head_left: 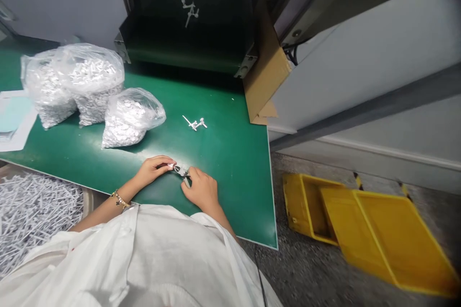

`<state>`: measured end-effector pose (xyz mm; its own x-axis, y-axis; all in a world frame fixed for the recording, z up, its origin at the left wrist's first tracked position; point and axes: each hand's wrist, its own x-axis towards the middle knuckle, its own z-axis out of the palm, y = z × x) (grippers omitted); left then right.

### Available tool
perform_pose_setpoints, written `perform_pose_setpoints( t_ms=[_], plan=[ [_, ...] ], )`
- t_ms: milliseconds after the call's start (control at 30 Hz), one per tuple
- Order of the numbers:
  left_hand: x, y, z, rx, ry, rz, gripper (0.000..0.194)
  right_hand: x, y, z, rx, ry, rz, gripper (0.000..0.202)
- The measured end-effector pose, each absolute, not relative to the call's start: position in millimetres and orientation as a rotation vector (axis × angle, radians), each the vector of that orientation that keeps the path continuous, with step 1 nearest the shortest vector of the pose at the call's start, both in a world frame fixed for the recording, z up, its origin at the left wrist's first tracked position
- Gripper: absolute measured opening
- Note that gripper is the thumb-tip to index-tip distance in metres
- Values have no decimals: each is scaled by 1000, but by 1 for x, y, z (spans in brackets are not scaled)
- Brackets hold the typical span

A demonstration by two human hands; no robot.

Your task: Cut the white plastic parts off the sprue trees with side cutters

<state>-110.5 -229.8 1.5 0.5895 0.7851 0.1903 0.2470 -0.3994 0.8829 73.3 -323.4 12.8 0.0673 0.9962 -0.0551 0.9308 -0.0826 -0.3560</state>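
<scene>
My right hand (201, 188) is closed around a small pair of nippers (187, 182), whose jaws point left toward my other hand. Pinched in the fingers of my left hand (155, 170) is a small white plastic part (171, 166), right at the tips of the nippers. Whether the jaws touch it is too small to tell. Beyond my hands, a white branched plastic sprue (195, 123) lies on the green table (230, 153). Farther back, another white sprue (190, 11) rests on the dark conveyor belt (216, 33).
Clear bags of small white parts (126, 117) stand at the left, near some papers (14, 120). Below the table's left edge is a heap of white plastic sticks (39, 216). A cardboard sheet (266, 72) stands at the belt's right. Yellow crates (360, 220) sit on the floor.
</scene>
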Motion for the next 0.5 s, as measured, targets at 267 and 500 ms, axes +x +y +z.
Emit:
perform_pose_setpoints(
  t_ms=[267,500],
  plan=[
    [-177,-154,83,2142,1364,1546,17,77,-325,1,-2044,-2052,294,7],
    [-287,-44,160,1712,2109,1855,28,76,-324,4,-2041,-2091,311,6]
  ],
)
